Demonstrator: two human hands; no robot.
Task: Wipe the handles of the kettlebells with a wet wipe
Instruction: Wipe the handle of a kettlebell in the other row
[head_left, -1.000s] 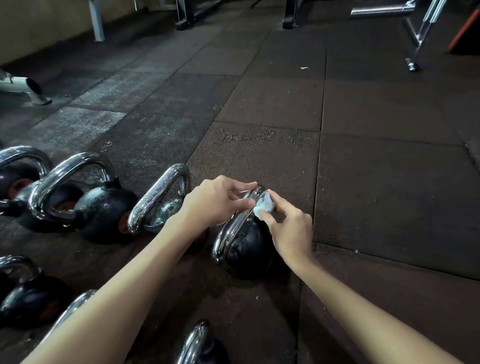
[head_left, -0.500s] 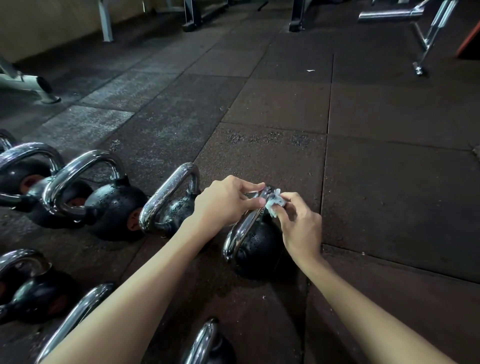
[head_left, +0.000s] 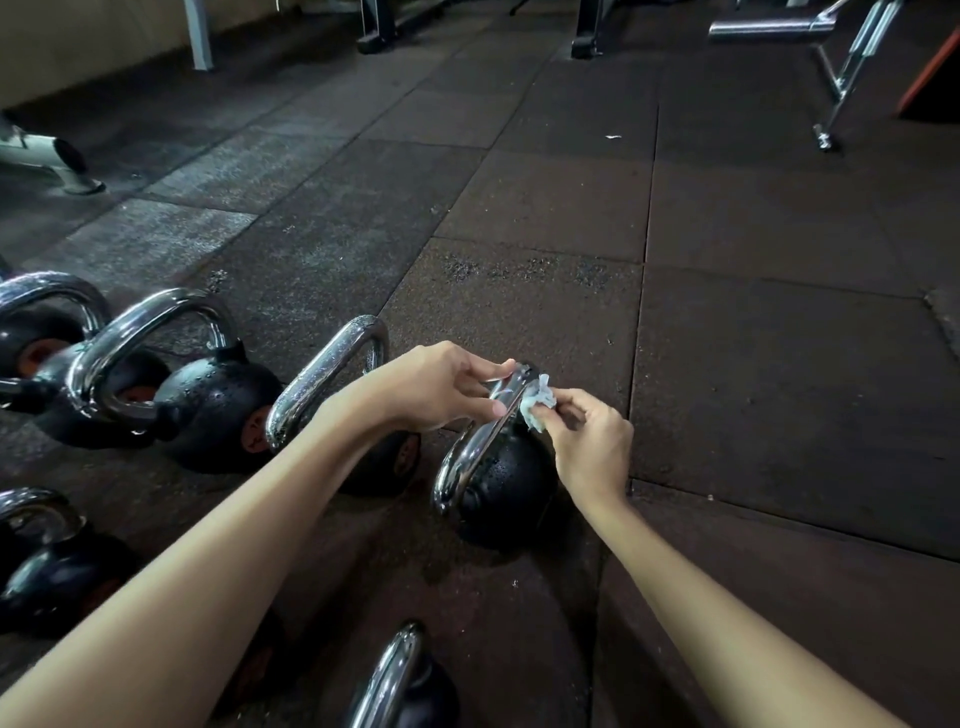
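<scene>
The kettlebell (head_left: 506, 493) being worked on is standing on the rubber-tiled floor (head_left: 519, 197), at the right end of a row of kettlebells. Its black body is sitting upright, and its chrome handle (head_left: 462, 460) is rising from the lower left toward the upper right.

The left hand (head_left: 441, 387) is reaching in from the left and gripping the upper end of the handle. Its fingers (head_left: 483, 370) are curling over the top of the bar while the thumb is pressing against it from below.

The right hand (head_left: 592, 447) is holding the wet wipe (head_left: 537, 408). Its fingers (head_left: 571, 410) and thumb are pinching the crumpled, pale wipe and holding it against the right side of the handle's upper end, just beside the left hand's fingertips. The wipe is touching the chrome at the top bend of the handle, above the kettlebell body.

A neighbouring kettlebell (head_left: 327, 379) is standing just to the left, partly hidden behind the left forearm. More kettlebells (head_left: 218, 405) are lining up further left, and others are sitting in a nearer row along the bottom edge. A chrome bench frame (head_left: 841, 67) is standing well apart at the upper right.
</scene>
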